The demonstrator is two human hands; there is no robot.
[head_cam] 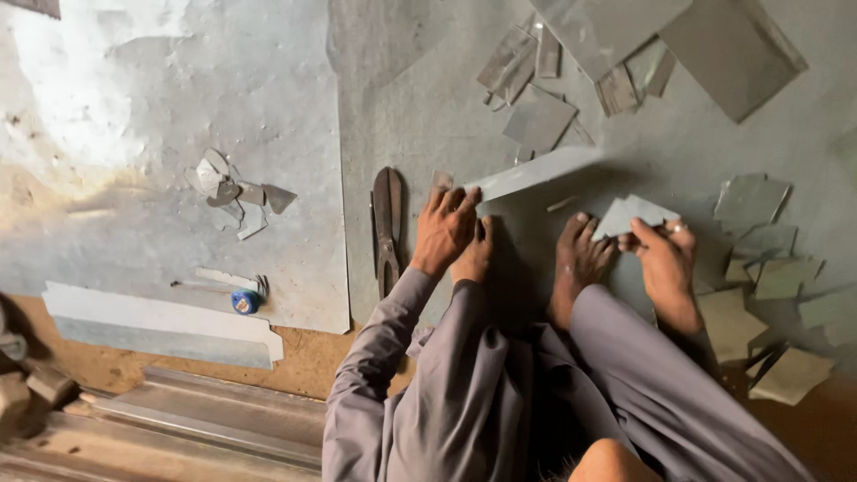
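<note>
A person squats barefoot on a large grey metal sheet (420,98) spread over the floor, cut scraps lying all around. The left hand (444,230) presses flat on one end of a long narrow metal strip (536,172), fingers spread and released, gripping nothing. The right hand (665,259) pinches a small cut metal piece (636,214) between thumb and fingers, holding it just above the sheet, close beside the right foot (580,259). The left foot (473,254) sits directly behind the left hand.

A pair of tin snips (386,228) lies shut on the sheet just left of the left hand, within easy reach. More offcuts (536,80) are heaped at the far edge, another pile (768,259) lies to the right, and a few shavings (230,189) rest on a paler sheet (178,107) to the left, near a blue-capped tool (245,300).

The risks look plain enough: raw edges sit close to bare toes and fingers, so a slip of the held piece could likely nick the right foot. The strip, pinned at one end only, may swing or spring if pressure shifts. Loose scraps underfoot could cut a sole with any change of stance.
</note>
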